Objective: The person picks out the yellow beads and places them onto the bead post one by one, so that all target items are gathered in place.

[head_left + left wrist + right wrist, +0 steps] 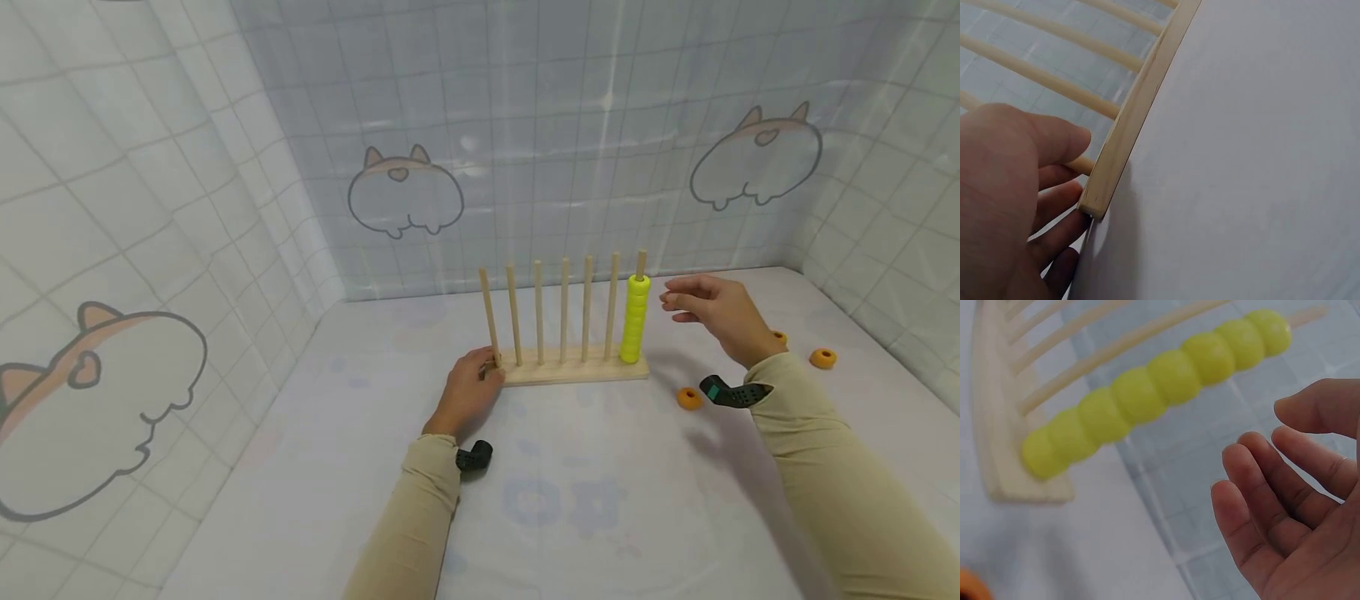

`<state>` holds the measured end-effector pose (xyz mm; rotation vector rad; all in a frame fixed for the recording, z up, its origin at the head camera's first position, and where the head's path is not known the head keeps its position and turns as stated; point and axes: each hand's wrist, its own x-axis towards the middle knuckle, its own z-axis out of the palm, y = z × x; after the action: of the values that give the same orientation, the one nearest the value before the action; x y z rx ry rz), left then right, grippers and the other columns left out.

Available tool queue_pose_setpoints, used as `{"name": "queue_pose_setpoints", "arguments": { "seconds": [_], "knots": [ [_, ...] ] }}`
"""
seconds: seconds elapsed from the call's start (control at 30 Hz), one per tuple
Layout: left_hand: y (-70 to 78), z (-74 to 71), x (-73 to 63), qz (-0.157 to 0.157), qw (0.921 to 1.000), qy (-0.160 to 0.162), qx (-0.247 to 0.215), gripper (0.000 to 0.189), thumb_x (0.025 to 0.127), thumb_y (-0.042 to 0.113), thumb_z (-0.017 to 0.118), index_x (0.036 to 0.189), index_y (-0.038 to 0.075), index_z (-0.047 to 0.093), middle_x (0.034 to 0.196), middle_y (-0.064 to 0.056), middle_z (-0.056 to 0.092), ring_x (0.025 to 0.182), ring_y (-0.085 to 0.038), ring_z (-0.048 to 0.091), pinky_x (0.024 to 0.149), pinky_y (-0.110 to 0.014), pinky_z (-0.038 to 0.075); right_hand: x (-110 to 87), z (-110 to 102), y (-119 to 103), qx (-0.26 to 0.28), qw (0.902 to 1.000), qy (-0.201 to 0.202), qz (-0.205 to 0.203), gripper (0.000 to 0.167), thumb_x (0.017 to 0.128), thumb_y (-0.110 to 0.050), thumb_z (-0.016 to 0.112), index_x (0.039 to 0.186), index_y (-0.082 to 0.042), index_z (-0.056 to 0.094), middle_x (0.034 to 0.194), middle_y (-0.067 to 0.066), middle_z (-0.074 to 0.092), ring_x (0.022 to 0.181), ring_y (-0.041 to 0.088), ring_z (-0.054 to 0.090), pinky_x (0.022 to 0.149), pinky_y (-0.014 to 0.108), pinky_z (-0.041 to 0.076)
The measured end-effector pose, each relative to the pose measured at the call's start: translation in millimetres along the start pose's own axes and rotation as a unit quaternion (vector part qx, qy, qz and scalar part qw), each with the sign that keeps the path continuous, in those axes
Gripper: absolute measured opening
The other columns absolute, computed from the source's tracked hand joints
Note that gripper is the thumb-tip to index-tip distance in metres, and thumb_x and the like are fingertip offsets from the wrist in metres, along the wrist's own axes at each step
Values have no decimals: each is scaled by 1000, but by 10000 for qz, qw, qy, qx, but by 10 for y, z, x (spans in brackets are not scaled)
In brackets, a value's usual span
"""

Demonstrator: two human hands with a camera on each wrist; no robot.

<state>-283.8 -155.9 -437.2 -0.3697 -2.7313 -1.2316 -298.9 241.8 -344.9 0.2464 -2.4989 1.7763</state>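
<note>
A wooden peg rack (570, 372) with several upright pegs stands on the table. Its rightmost peg carries a stack of yellow beads (634, 321), with the peg's tip showing above the top one. My left hand (471, 390) holds the rack's left end, thumb in front and fingers round behind the last peg (1082, 165). To the right of the yellow stack, my right hand (716, 315) is in the air, fingers loosely bent and holding nothing. The right wrist view shows a gap between these fingers (1272, 494) and the yellow beads.
Orange beads lie on the table right of the rack: one bead (689, 398) near the right wrist, another bead (823, 358) farther right, and a third (780, 337) partly behind the right hand. Tiled-pattern walls (525, 167) enclose the back and sides.
</note>
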Motion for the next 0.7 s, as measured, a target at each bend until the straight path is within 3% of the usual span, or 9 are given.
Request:
{"name": "queue_pose_setpoints", "arguments": {
  "seconds": [0.17,0.33,0.43,0.57,0.7],
  "knots": [
    [7,-44,-14,4,9999,-132,-19,36,97,18,61,130,5,65,144,-11,54,136,-30,44,108,-43,42,-37,-49,90,-434,9985,-228,223,49,101,-35,62,135,-1,55,123,7,65,105,12,64,87,25,55],
    [-2,-100,-15,112,9996,-250,61,37,98,18,60,133,6,64,143,-12,55,136,-29,45,110,-43,40,-79,-93,110,-779,9958,-372,309,50,102,-36,60,137,-1,53,130,15,62,104,13,62,84,23,55],
    [-15,-136,-17,162,9994,-270,151,37,99,18,61,133,5,64,143,-13,55,136,-31,46,111,-45,38,-86,-105,112,-1065,9930,-423,297,51,102,-37,59,137,-1,54,134,20,59,110,22,61,83,24,55],
    [-31,-175,-27,121,9992,-330,198,39,100,22,61,134,4,63,144,-15,54,137,-32,45,113,-46,35,-96,-115,126,-1657,9849,-455,219,51,102,-40,57,136,-2,56,130,21,61,112,33,60,87,36,55],
    [-50,-208,-33,57,9987,-432,264,39,101,25,60,135,6,62,145,-14,53,137,-31,44,114,-46,34,-130,-117,140,-2396,9697,-474,-56,48,103,-40,55,132,-3,60,122,18,65,110,35,59,86,49,52]
  ]
}}
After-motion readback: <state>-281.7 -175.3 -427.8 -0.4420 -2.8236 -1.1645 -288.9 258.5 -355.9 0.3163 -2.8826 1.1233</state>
